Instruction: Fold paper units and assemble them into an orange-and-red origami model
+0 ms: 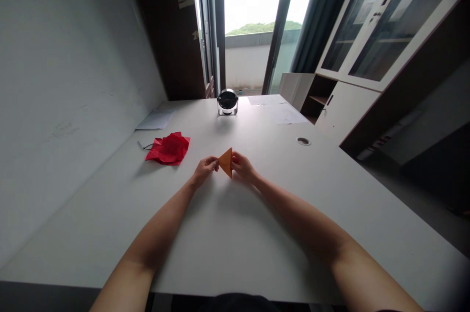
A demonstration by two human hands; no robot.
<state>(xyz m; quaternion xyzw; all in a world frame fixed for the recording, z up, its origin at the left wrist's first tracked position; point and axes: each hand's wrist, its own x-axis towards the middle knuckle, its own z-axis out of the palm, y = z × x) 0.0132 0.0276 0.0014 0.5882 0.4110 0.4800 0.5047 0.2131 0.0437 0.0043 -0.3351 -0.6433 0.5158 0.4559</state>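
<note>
A: The left grip [206, 168] is pinching the orange folded piece [225, 161] at its left-hand point, thumb and fingers drawing together with hardly any gap.

B: What is the right grip [244, 165] doing?

A: It is holding the opposite, longer side of the same piece, its fingers curling in close. The piece is partly hiding their tips, so their exact spacing is remaining uncertain.

B: Where is the piece sitting?

A: It is occupying the middle part of the bench [231, 258], between the two grips and well in from the near edge. It is presenting a triangular outline, one corner pointing toward the left edge. Whether it is touching the surface, one cannot tell.

B: What is lying toward the left edge?

A: A crumpled red sheet [171, 149] is lying there, a dark cord [147, 147] projecting from its left side. White paper [156, 120] is resting at the far left corner.

B: And beyond?

A: A round black device [227, 100] is standing near the far edge, a silvery bracket supporting it. Further sheets [290, 114] are lying toward the far right corner; a pale ring [298, 141] is showing near the right edge.
</note>
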